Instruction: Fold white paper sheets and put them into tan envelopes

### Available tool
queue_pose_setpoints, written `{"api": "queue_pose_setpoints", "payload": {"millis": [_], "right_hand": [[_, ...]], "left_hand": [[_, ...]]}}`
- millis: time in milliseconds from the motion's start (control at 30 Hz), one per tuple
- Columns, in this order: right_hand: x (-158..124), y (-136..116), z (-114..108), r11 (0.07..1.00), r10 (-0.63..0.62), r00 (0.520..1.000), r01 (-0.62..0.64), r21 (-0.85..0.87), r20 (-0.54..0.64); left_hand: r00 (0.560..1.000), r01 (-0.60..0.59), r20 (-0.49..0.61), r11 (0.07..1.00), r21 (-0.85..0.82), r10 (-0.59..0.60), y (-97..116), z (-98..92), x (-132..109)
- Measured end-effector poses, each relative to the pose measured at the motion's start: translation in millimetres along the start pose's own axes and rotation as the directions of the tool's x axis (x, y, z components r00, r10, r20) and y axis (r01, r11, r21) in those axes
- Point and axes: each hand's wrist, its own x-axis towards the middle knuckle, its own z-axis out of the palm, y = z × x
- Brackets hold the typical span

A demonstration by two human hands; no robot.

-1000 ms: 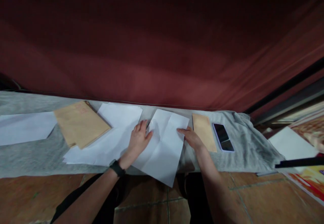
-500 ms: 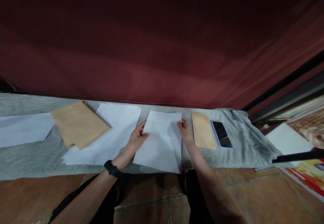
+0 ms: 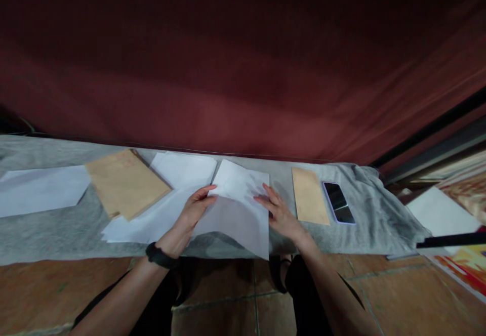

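A white sheet of paper is bent across its middle above the grey cloth, its near part hanging toward the front edge. My left hand pinches the sheet's left side between thumb and fingers. On the right side, my right hand lies against the paper with its fingers spread. Just left of my left hand rest more white sheets, fanned out, with a stack of brown envelopes partly on top. A single brown envelope lies flat to the right of my right hand.
A phone in a lilac case lies beyond the single envelope. Another white sheet is at the far left. Grey cloth covers the narrow surface, backed by a dark red curtain. Below is a tiled floor.
The sheet has gone from lying nearly flat to bending across its middle. My right hand has moved from gripping its far right edge to resting on it with fingers spread.
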Motion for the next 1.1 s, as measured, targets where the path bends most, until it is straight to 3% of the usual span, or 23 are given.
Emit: {"api": "queue_pose_setpoints", "payload": {"millis": [133, 267, 400, 467, 533, 667, 767, 933, 1100], "right_hand": [[1.7, -5.1, -4.4, 0.975, 0.038, 0.997, -0.053, 0.217, 0.073], [3.6, 5.0, -6.4, 0.884, 0.290, 0.957, -0.268, 0.383, -0.001], [2.3, 17.7, -3.6, 0.818, 0.442, 0.897, -0.412, 0.402, 0.020], [2.1, 20.8, -1.3, 0.799, 0.469, 0.882, -0.439, 0.411, 0.031], [3.4, 21.7, 0.9, 0.794, 0.494, 0.869, -0.450, 0.409, -0.003], [8.9, 18.3, 4.7, 0.795, 0.567, 0.816, -0.506, 0.334, -0.113], [10.2, 10.3, 6.1, 0.787, 0.615, 0.776, -0.596, 0.160, -0.139], [7.5, -7.7, 3.2, 0.740, 0.647, 0.759, -0.648, -0.182, -0.072], [7.3, -14.2, -1.9, 0.731, 0.652, 0.758, -0.625, -0.273, 0.013]], "left_hand": [[0.999, -0.030, -0.020, 0.999, 0.025, 0.030, 0.2, -2.4, 1.6], [0.994, -0.097, 0.058, 0.995, 0.006, 0.097, -1.0, -9.3, 2.1], [0.950, -0.252, 0.251, 0.929, 0.271, 0.185, -3.9, -8.6, 5.0], [0.919, -0.377, 0.269, 0.841, 0.387, 0.288, -5.9, -5.2, 9.1], [0.912, -0.409, 0.229, 0.762, 0.502, 0.339, -9.5, -1.5, 14.7], [0.951, -0.303, 0.156, 0.690, 0.658, 0.269, -20.7, 4.0, 24.7], [0.946, -0.299, 0.144, 0.607, 0.737, 0.292, -25.8, 8.9, 25.2], [0.947, -0.240, 0.119, 0.413, 0.879, 0.297, -19.8, 20.0, 17.7], [0.970, -0.164, 0.098, 0.299, 0.940, 0.223, -13.5, 29.6, 13.2]]}}
